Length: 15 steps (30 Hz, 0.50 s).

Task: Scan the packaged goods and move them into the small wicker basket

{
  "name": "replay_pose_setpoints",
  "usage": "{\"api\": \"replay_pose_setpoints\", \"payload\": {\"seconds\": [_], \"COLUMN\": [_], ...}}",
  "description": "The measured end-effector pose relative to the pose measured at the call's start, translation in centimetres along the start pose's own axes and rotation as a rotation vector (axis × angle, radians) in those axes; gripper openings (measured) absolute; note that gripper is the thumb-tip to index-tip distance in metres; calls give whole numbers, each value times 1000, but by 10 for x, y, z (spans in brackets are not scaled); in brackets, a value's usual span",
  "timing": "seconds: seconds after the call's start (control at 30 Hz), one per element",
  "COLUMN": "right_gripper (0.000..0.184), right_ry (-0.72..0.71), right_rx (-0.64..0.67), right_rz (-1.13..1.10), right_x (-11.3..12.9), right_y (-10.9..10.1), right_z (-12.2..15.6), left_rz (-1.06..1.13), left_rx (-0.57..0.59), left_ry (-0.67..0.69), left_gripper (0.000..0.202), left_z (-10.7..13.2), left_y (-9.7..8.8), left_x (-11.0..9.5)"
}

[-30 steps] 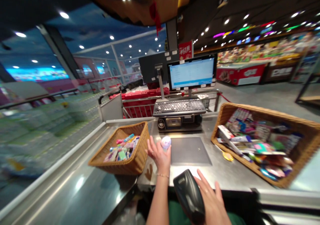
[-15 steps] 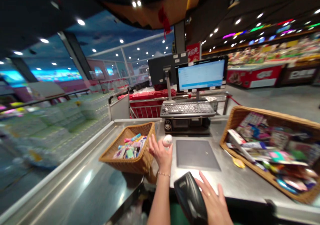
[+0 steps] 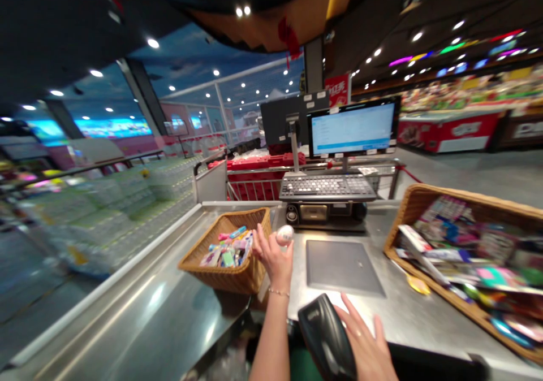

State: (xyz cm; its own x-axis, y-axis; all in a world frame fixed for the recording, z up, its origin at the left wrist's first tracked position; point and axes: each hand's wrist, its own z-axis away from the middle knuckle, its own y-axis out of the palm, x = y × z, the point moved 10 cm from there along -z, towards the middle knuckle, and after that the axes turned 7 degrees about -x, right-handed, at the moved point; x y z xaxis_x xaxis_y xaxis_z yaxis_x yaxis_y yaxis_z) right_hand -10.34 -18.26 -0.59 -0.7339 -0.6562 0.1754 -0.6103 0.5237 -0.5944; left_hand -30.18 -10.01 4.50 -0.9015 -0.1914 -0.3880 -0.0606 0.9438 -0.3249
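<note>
My left hand [image 3: 274,256] is raised over the steel counter and pinches a small white egg-shaped item [image 3: 284,234] at its fingertips, just right of the small wicker basket [image 3: 220,276] filled with several colourful packets. My right hand [image 3: 367,344] grips a black handheld barcode scanner [image 3: 326,336] near the counter's front edge, with the fingers spread along its side. A flat grey scan plate [image 3: 343,268] lies between the two hands and the till.
A keyboard [image 3: 327,187] and lit till screen [image 3: 353,128] stand at the back. A large wicker basket [image 3: 418,200] of mixed packaged goods sits on the right, a yellow item [image 3: 418,284] beside it. A steel conveyor counter [image 3: 139,319] runs left. Red shopping baskets [image 3: 258,174] stand behind.
The view has drifted so everything sits further right. My left hand with the white item has shifted slightly toward the small basket. My right hand keeps hold of the scanner.
</note>
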Motion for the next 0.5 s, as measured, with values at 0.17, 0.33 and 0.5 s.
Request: {"api": "replay_pose_setpoints", "payload": {"seconds": [0.17, 0.33, 0.5], "right_gripper": [29, 24, 28], "right_ry": [19, 1, 15], "right_rx": [57, 59, 75], "right_rz": [2, 10, 36], "right_x": [3, 6, 5], "right_y": [4, 4, 7], "right_z": [-2, -1, -2], "left_rz": [4, 19, -10], "left_rx": [-22, -40, -62], "left_ry": [5, -26, -18], "left_gripper": [31, 32, 34], "left_z": [-4, -8, -12], "left_y": [-5, -8, -14], "left_x": [4, 10, 14]}}
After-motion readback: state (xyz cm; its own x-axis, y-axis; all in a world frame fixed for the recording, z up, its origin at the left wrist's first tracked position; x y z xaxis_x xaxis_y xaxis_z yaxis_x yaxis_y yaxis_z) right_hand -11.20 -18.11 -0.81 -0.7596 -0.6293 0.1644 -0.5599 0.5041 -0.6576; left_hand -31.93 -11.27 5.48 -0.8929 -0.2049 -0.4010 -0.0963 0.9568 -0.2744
